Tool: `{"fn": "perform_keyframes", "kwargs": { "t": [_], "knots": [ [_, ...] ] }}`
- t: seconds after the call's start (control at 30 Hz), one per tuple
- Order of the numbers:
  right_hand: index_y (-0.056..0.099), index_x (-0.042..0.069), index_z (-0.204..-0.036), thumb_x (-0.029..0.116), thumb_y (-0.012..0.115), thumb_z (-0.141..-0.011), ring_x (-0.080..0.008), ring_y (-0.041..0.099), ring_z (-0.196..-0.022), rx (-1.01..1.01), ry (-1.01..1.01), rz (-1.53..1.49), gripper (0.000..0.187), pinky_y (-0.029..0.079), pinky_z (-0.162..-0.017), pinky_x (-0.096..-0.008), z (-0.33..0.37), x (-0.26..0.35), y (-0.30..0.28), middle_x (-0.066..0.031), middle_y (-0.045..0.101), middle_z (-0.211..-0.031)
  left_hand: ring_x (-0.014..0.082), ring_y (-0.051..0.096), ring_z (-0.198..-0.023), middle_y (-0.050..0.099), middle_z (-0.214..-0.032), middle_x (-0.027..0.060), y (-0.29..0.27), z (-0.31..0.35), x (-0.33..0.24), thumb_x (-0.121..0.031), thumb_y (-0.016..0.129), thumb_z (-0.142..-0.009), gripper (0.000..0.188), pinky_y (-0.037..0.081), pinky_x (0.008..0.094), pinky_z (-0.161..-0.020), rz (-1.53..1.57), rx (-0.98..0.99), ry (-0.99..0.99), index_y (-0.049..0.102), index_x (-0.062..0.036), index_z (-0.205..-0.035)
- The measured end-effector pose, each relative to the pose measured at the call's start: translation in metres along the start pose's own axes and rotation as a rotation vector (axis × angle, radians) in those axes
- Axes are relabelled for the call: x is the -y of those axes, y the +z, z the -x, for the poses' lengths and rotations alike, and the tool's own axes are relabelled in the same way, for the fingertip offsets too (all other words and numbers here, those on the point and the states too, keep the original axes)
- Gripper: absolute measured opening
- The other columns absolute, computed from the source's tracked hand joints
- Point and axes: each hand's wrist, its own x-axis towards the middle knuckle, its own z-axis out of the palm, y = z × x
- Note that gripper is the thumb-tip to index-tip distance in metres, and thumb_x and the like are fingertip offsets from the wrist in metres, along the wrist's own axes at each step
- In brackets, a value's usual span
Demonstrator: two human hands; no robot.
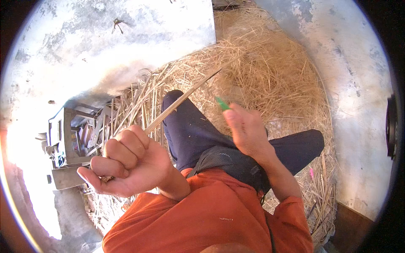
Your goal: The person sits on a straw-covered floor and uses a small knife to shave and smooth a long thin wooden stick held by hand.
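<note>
My left hand (130,162) is closed in a fist around a long, thin, straw-coloured stick (183,98), which looks like split cane or bamboo. From the fist it slants up and away to the right over my knee, ending in a dark tip. My right hand (249,130) grips a small green thing (222,103), perhaps a handle; most of it is hidden by the fingers and its kind is unclear. The green end points toward the stick, with a gap between them.
Dry straw (270,76) is heaped beyond my bent, dark-trousered legs (194,126). Loose stalks and canes (147,95) lie to the left, beside a wooden frame (67,135). Pale walls (354,84) stand close on both sides. A small pink scrap (311,173) lies at the right.
</note>
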Motion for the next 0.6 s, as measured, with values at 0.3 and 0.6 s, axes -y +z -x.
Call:
{"fn": "perform_keyframes", "kwargs": {
  "t": [0.3,0.6],
  "knots": [
    [0.055,0.003,-0.079,0.034,0.043,-0.091,-0.0386,0.056,-0.052,0.04,-0.086,0.294,0.036,0.043,-0.047,-0.0456,-0.038,-0.025,0.028,-0.0204,0.055,-0.057,0.0079,0.012,-0.036,0.02,-0.042,-0.0033,-0.002,-0.002,0.007,-0.039,0.017,-0.097,0.052,0.013,0.0245,-0.038,-0.092,-0.02,0.042,0.023,-0.0154,-0.051],
    [0.061,-0.001,-0.096,0.033,0.04,-0.093,-0.041,0.058,-0.074,0.008,0.629,0.442,0.04,0.044,-0.063,-0.0445,0.01,-0.175,-0.036,-0.0241,0.06,-0.074,0.0065,0.011,-0.036,0.019,-0.042,-0.0055,-0.014,-0.001,0.012,-0.036,0.025,-0.097,0.048,0.013,0.0229,-0.039,-0.133,-0.077,0.078,0.024,-0.0172,-0.052]
  ]
}}
